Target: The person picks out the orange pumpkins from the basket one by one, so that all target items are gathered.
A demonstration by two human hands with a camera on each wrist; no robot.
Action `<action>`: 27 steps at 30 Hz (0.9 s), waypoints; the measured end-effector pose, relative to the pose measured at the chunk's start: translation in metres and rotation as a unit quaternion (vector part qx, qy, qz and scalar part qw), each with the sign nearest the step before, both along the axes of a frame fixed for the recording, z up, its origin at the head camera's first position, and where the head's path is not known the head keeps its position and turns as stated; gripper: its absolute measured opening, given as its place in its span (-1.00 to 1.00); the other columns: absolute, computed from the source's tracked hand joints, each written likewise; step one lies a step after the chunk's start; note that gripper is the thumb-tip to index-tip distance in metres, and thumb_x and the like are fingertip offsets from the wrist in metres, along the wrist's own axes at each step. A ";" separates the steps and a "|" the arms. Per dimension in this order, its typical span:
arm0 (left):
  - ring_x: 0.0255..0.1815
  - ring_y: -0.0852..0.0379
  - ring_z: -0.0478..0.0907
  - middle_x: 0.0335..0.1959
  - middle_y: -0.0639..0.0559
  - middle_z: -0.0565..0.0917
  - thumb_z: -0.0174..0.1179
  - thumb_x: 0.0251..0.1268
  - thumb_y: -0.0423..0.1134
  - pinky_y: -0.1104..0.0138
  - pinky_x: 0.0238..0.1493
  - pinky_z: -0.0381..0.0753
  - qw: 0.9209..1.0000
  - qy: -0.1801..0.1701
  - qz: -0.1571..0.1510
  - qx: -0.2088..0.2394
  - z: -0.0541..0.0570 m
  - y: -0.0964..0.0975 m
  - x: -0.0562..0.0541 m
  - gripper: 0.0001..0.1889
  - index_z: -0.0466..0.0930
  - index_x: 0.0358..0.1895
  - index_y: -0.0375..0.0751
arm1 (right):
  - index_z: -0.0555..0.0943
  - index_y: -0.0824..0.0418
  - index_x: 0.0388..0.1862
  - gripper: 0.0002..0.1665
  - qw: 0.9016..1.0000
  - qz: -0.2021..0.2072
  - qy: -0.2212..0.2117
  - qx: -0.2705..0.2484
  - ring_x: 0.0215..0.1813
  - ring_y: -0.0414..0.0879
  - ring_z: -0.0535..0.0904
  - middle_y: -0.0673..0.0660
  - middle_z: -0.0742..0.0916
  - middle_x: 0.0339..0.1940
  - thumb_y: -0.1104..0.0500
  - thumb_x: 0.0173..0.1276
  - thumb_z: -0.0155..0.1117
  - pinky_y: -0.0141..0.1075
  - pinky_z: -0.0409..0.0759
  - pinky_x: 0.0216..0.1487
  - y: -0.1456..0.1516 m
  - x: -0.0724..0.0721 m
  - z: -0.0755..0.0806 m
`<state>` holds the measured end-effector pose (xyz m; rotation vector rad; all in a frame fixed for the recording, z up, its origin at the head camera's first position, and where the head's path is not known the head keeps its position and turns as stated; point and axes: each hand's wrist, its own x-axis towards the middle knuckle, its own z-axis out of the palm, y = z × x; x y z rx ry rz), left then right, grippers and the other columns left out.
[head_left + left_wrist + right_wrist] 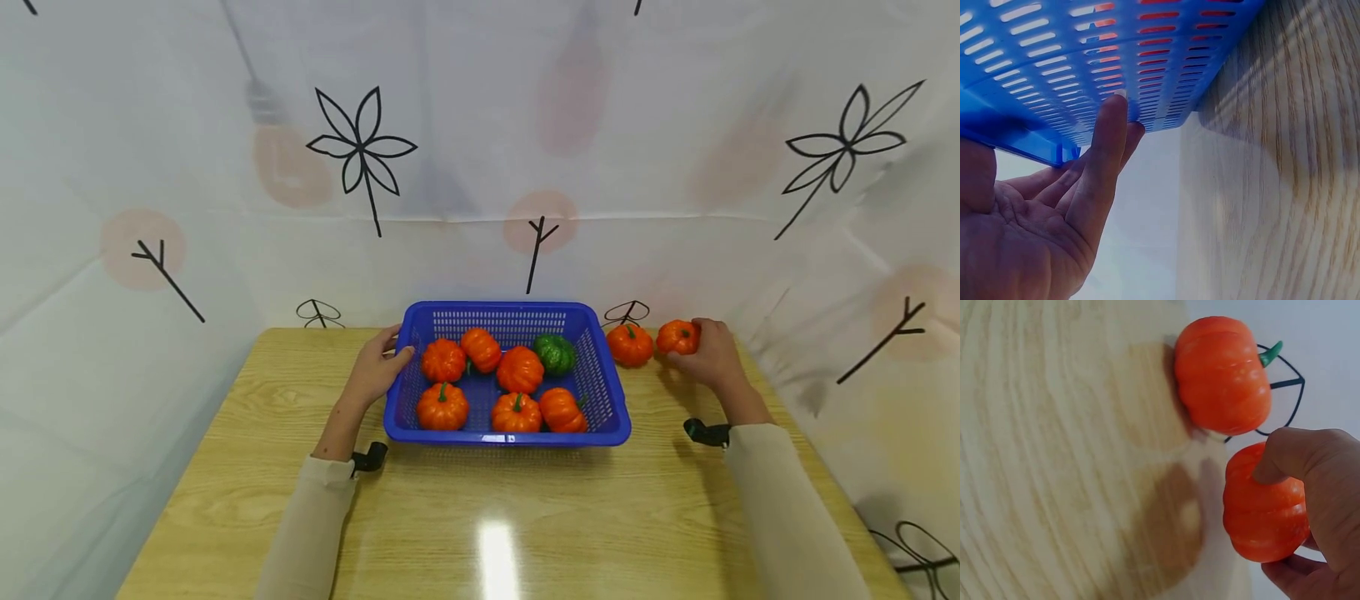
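A blue plastic basket with slotted walls stands on the table, holding several orange pumpkins and one green pumpkin. My left hand grips its left side, thumb over the rim; in the left wrist view the fingers lie along the outside of the slotted wall. At the back right, my right hand pinches a small orange pumpkin between thumb and fingers. Its shadow falls on the wood apart from it. Just left of that, another orange pumpkin rests outside the basket.
The wooden table reaches back to a pale patterned cloth, which hangs behind and along both sides. Each wrist wears a black camera mount. A bright glare spot lies on the front of the tabletop.
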<state>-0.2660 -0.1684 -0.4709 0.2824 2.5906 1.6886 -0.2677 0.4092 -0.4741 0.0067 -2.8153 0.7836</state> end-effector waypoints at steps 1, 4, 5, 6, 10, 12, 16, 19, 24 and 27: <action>0.34 -0.38 0.59 0.43 -0.42 0.53 0.18 0.62 -0.21 -0.11 0.13 0.75 1.000 0.001 0.002 0.000 0.000 0.000 0.000 -0.35 0.25 0.64 -0.32 | 0.24 0.79 0.36 -0.06 1.000 -0.003 -0.004 0.000 0.17 0.59 0.35 0.76 0.36 0.25 0.17 0.27 0.42 0.47 0.44 0.19 0.000 0.000 -0.001; 0.34 -0.38 0.59 0.42 -0.41 0.53 0.19 0.61 -0.20 -0.12 0.13 0.75 1.000 0.000 0.007 -0.001 0.001 0.000 0.000 -0.35 0.26 0.63 -0.31 | 0.22 0.78 0.38 -0.04 1.000 -0.009 -0.016 -0.001 0.19 0.60 0.33 0.76 0.33 0.28 0.15 0.28 0.41 0.47 0.43 0.21 0.000 0.001 -0.005; 0.35 -0.38 0.59 0.43 -0.41 0.53 0.19 0.62 -0.20 -0.12 0.13 0.75 1.000 0.000 0.007 -0.002 0.000 0.000 0.000 -0.35 0.26 0.63 -0.31 | 0.21 0.78 0.39 -0.04 1.000 -0.011 -0.020 -0.001 0.20 0.60 0.32 0.77 0.32 0.29 0.15 0.29 0.41 0.48 0.43 0.22 0.000 0.001 -0.006; 0.35 -0.38 0.58 0.43 -0.42 0.53 0.19 0.62 -0.20 -0.12 0.14 0.75 1.000 0.001 0.008 -0.004 0.000 0.001 -0.001 -0.35 0.25 0.63 -0.32 | 0.20 0.77 0.41 -0.03 1.000 -0.013 -0.025 -0.001 0.21 0.60 0.32 0.77 0.30 0.31 0.15 0.30 0.40 0.48 0.43 0.23 -0.001 0.001 -0.006; 0.37 -0.38 0.57 0.44 -0.42 0.52 0.18 0.62 -0.21 -0.11 0.16 0.74 1.000 0.001 0.006 -0.007 -0.001 0.001 -0.002 -0.35 0.24 0.64 -0.34 | 0.17 0.75 0.45 -0.03 0.999 -0.019 -0.040 0.001 0.23 0.61 0.31 0.78 0.27 0.34 0.14 0.35 0.36 0.49 0.43 0.23 -0.002 0.002 -0.007; 0.36 -0.38 0.58 0.43 -0.42 0.52 0.18 0.62 -0.21 -0.12 0.15 0.74 1.000 0.000 0.006 -0.006 0.000 0.001 -0.002 -0.35 0.24 0.63 -0.34 | 0.16 0.74 0.46 -0.03 0.999 -0.020 -0.047 0.001 0.23 0.61 0.31 0.78 0.25 0.36 0.12 0.36 0.35 0.49 0.44 0.22 -0.003 0.002 -0.006; 0.35 -0.38 0.58 0.42 -0.43 0.53 0.19 0.62 -0.21 -0.12 0.15 0.74 1.000 0.003 0.006 -0.006 0.002 0.001 -0.001 -0.35 0.24 0.63 -0.35 | 0.15 0.73 0.47 -0.03 0.998 -0.021 -0.055 -0.001 0.22 0.61 0.30 0.78 0.23 0.36 0.11 0.39 0.34 0.51 0.44 0.22 -0.003 0.001 -0.005; 0.35 -0.38 0.58 0.41 -0.43 0.54 0.19 0.61 -0.21 -0.12 0.15 0.74 1.000 0.006 0.007 -0.007 0.002 0.002 -0.001 -0.35 0.25 0.63 -0.35 | 0.14 0.74 0.48 -0.03 0.998 -0.022 -0.057 -0.002 0.24 0.62 0.30 0.78 0.23 0.36 0.09 0.42 0.32 0.52 0.42 0.25 -0.004 0.000 -0.005; 0.36 -0.39 0.58 0.41 -0.43 0.53 0.18 0.62 -0.21 -0.13 0.16 0.73 1.000 0.010 0.005 -0.012 0.000 0.001 -0.002 -0.36 0.26 0.62 -0.35 | 0.12 0.76 0.48 -0.01 0.998 -0.020 -0.055 -0.002 0.26 0.64 0.29 0.79 0.23 0.35 0.07 0.44 0.31 0.53 0.39 0.28 -0.004 0.001 -0.007; 0.35 -0.39 0.58 0.41 -0.43 0.54 0.18 0.62 -0.21 -0.13 0.15 0.73 1.000 0.008 0.006 -0.012 0.000 0.001 -0.001 -0.36 0.27 0.62 -0.33 | 0.11 0.77 0.48 0.01 0.998 -0.017 -0.053 -0.003 0.25 0.64 0.29 0.79 0.23 0.35 0.06 0.45 0.30 0.53 0.41 0.27 -0.004 0.003 -0.007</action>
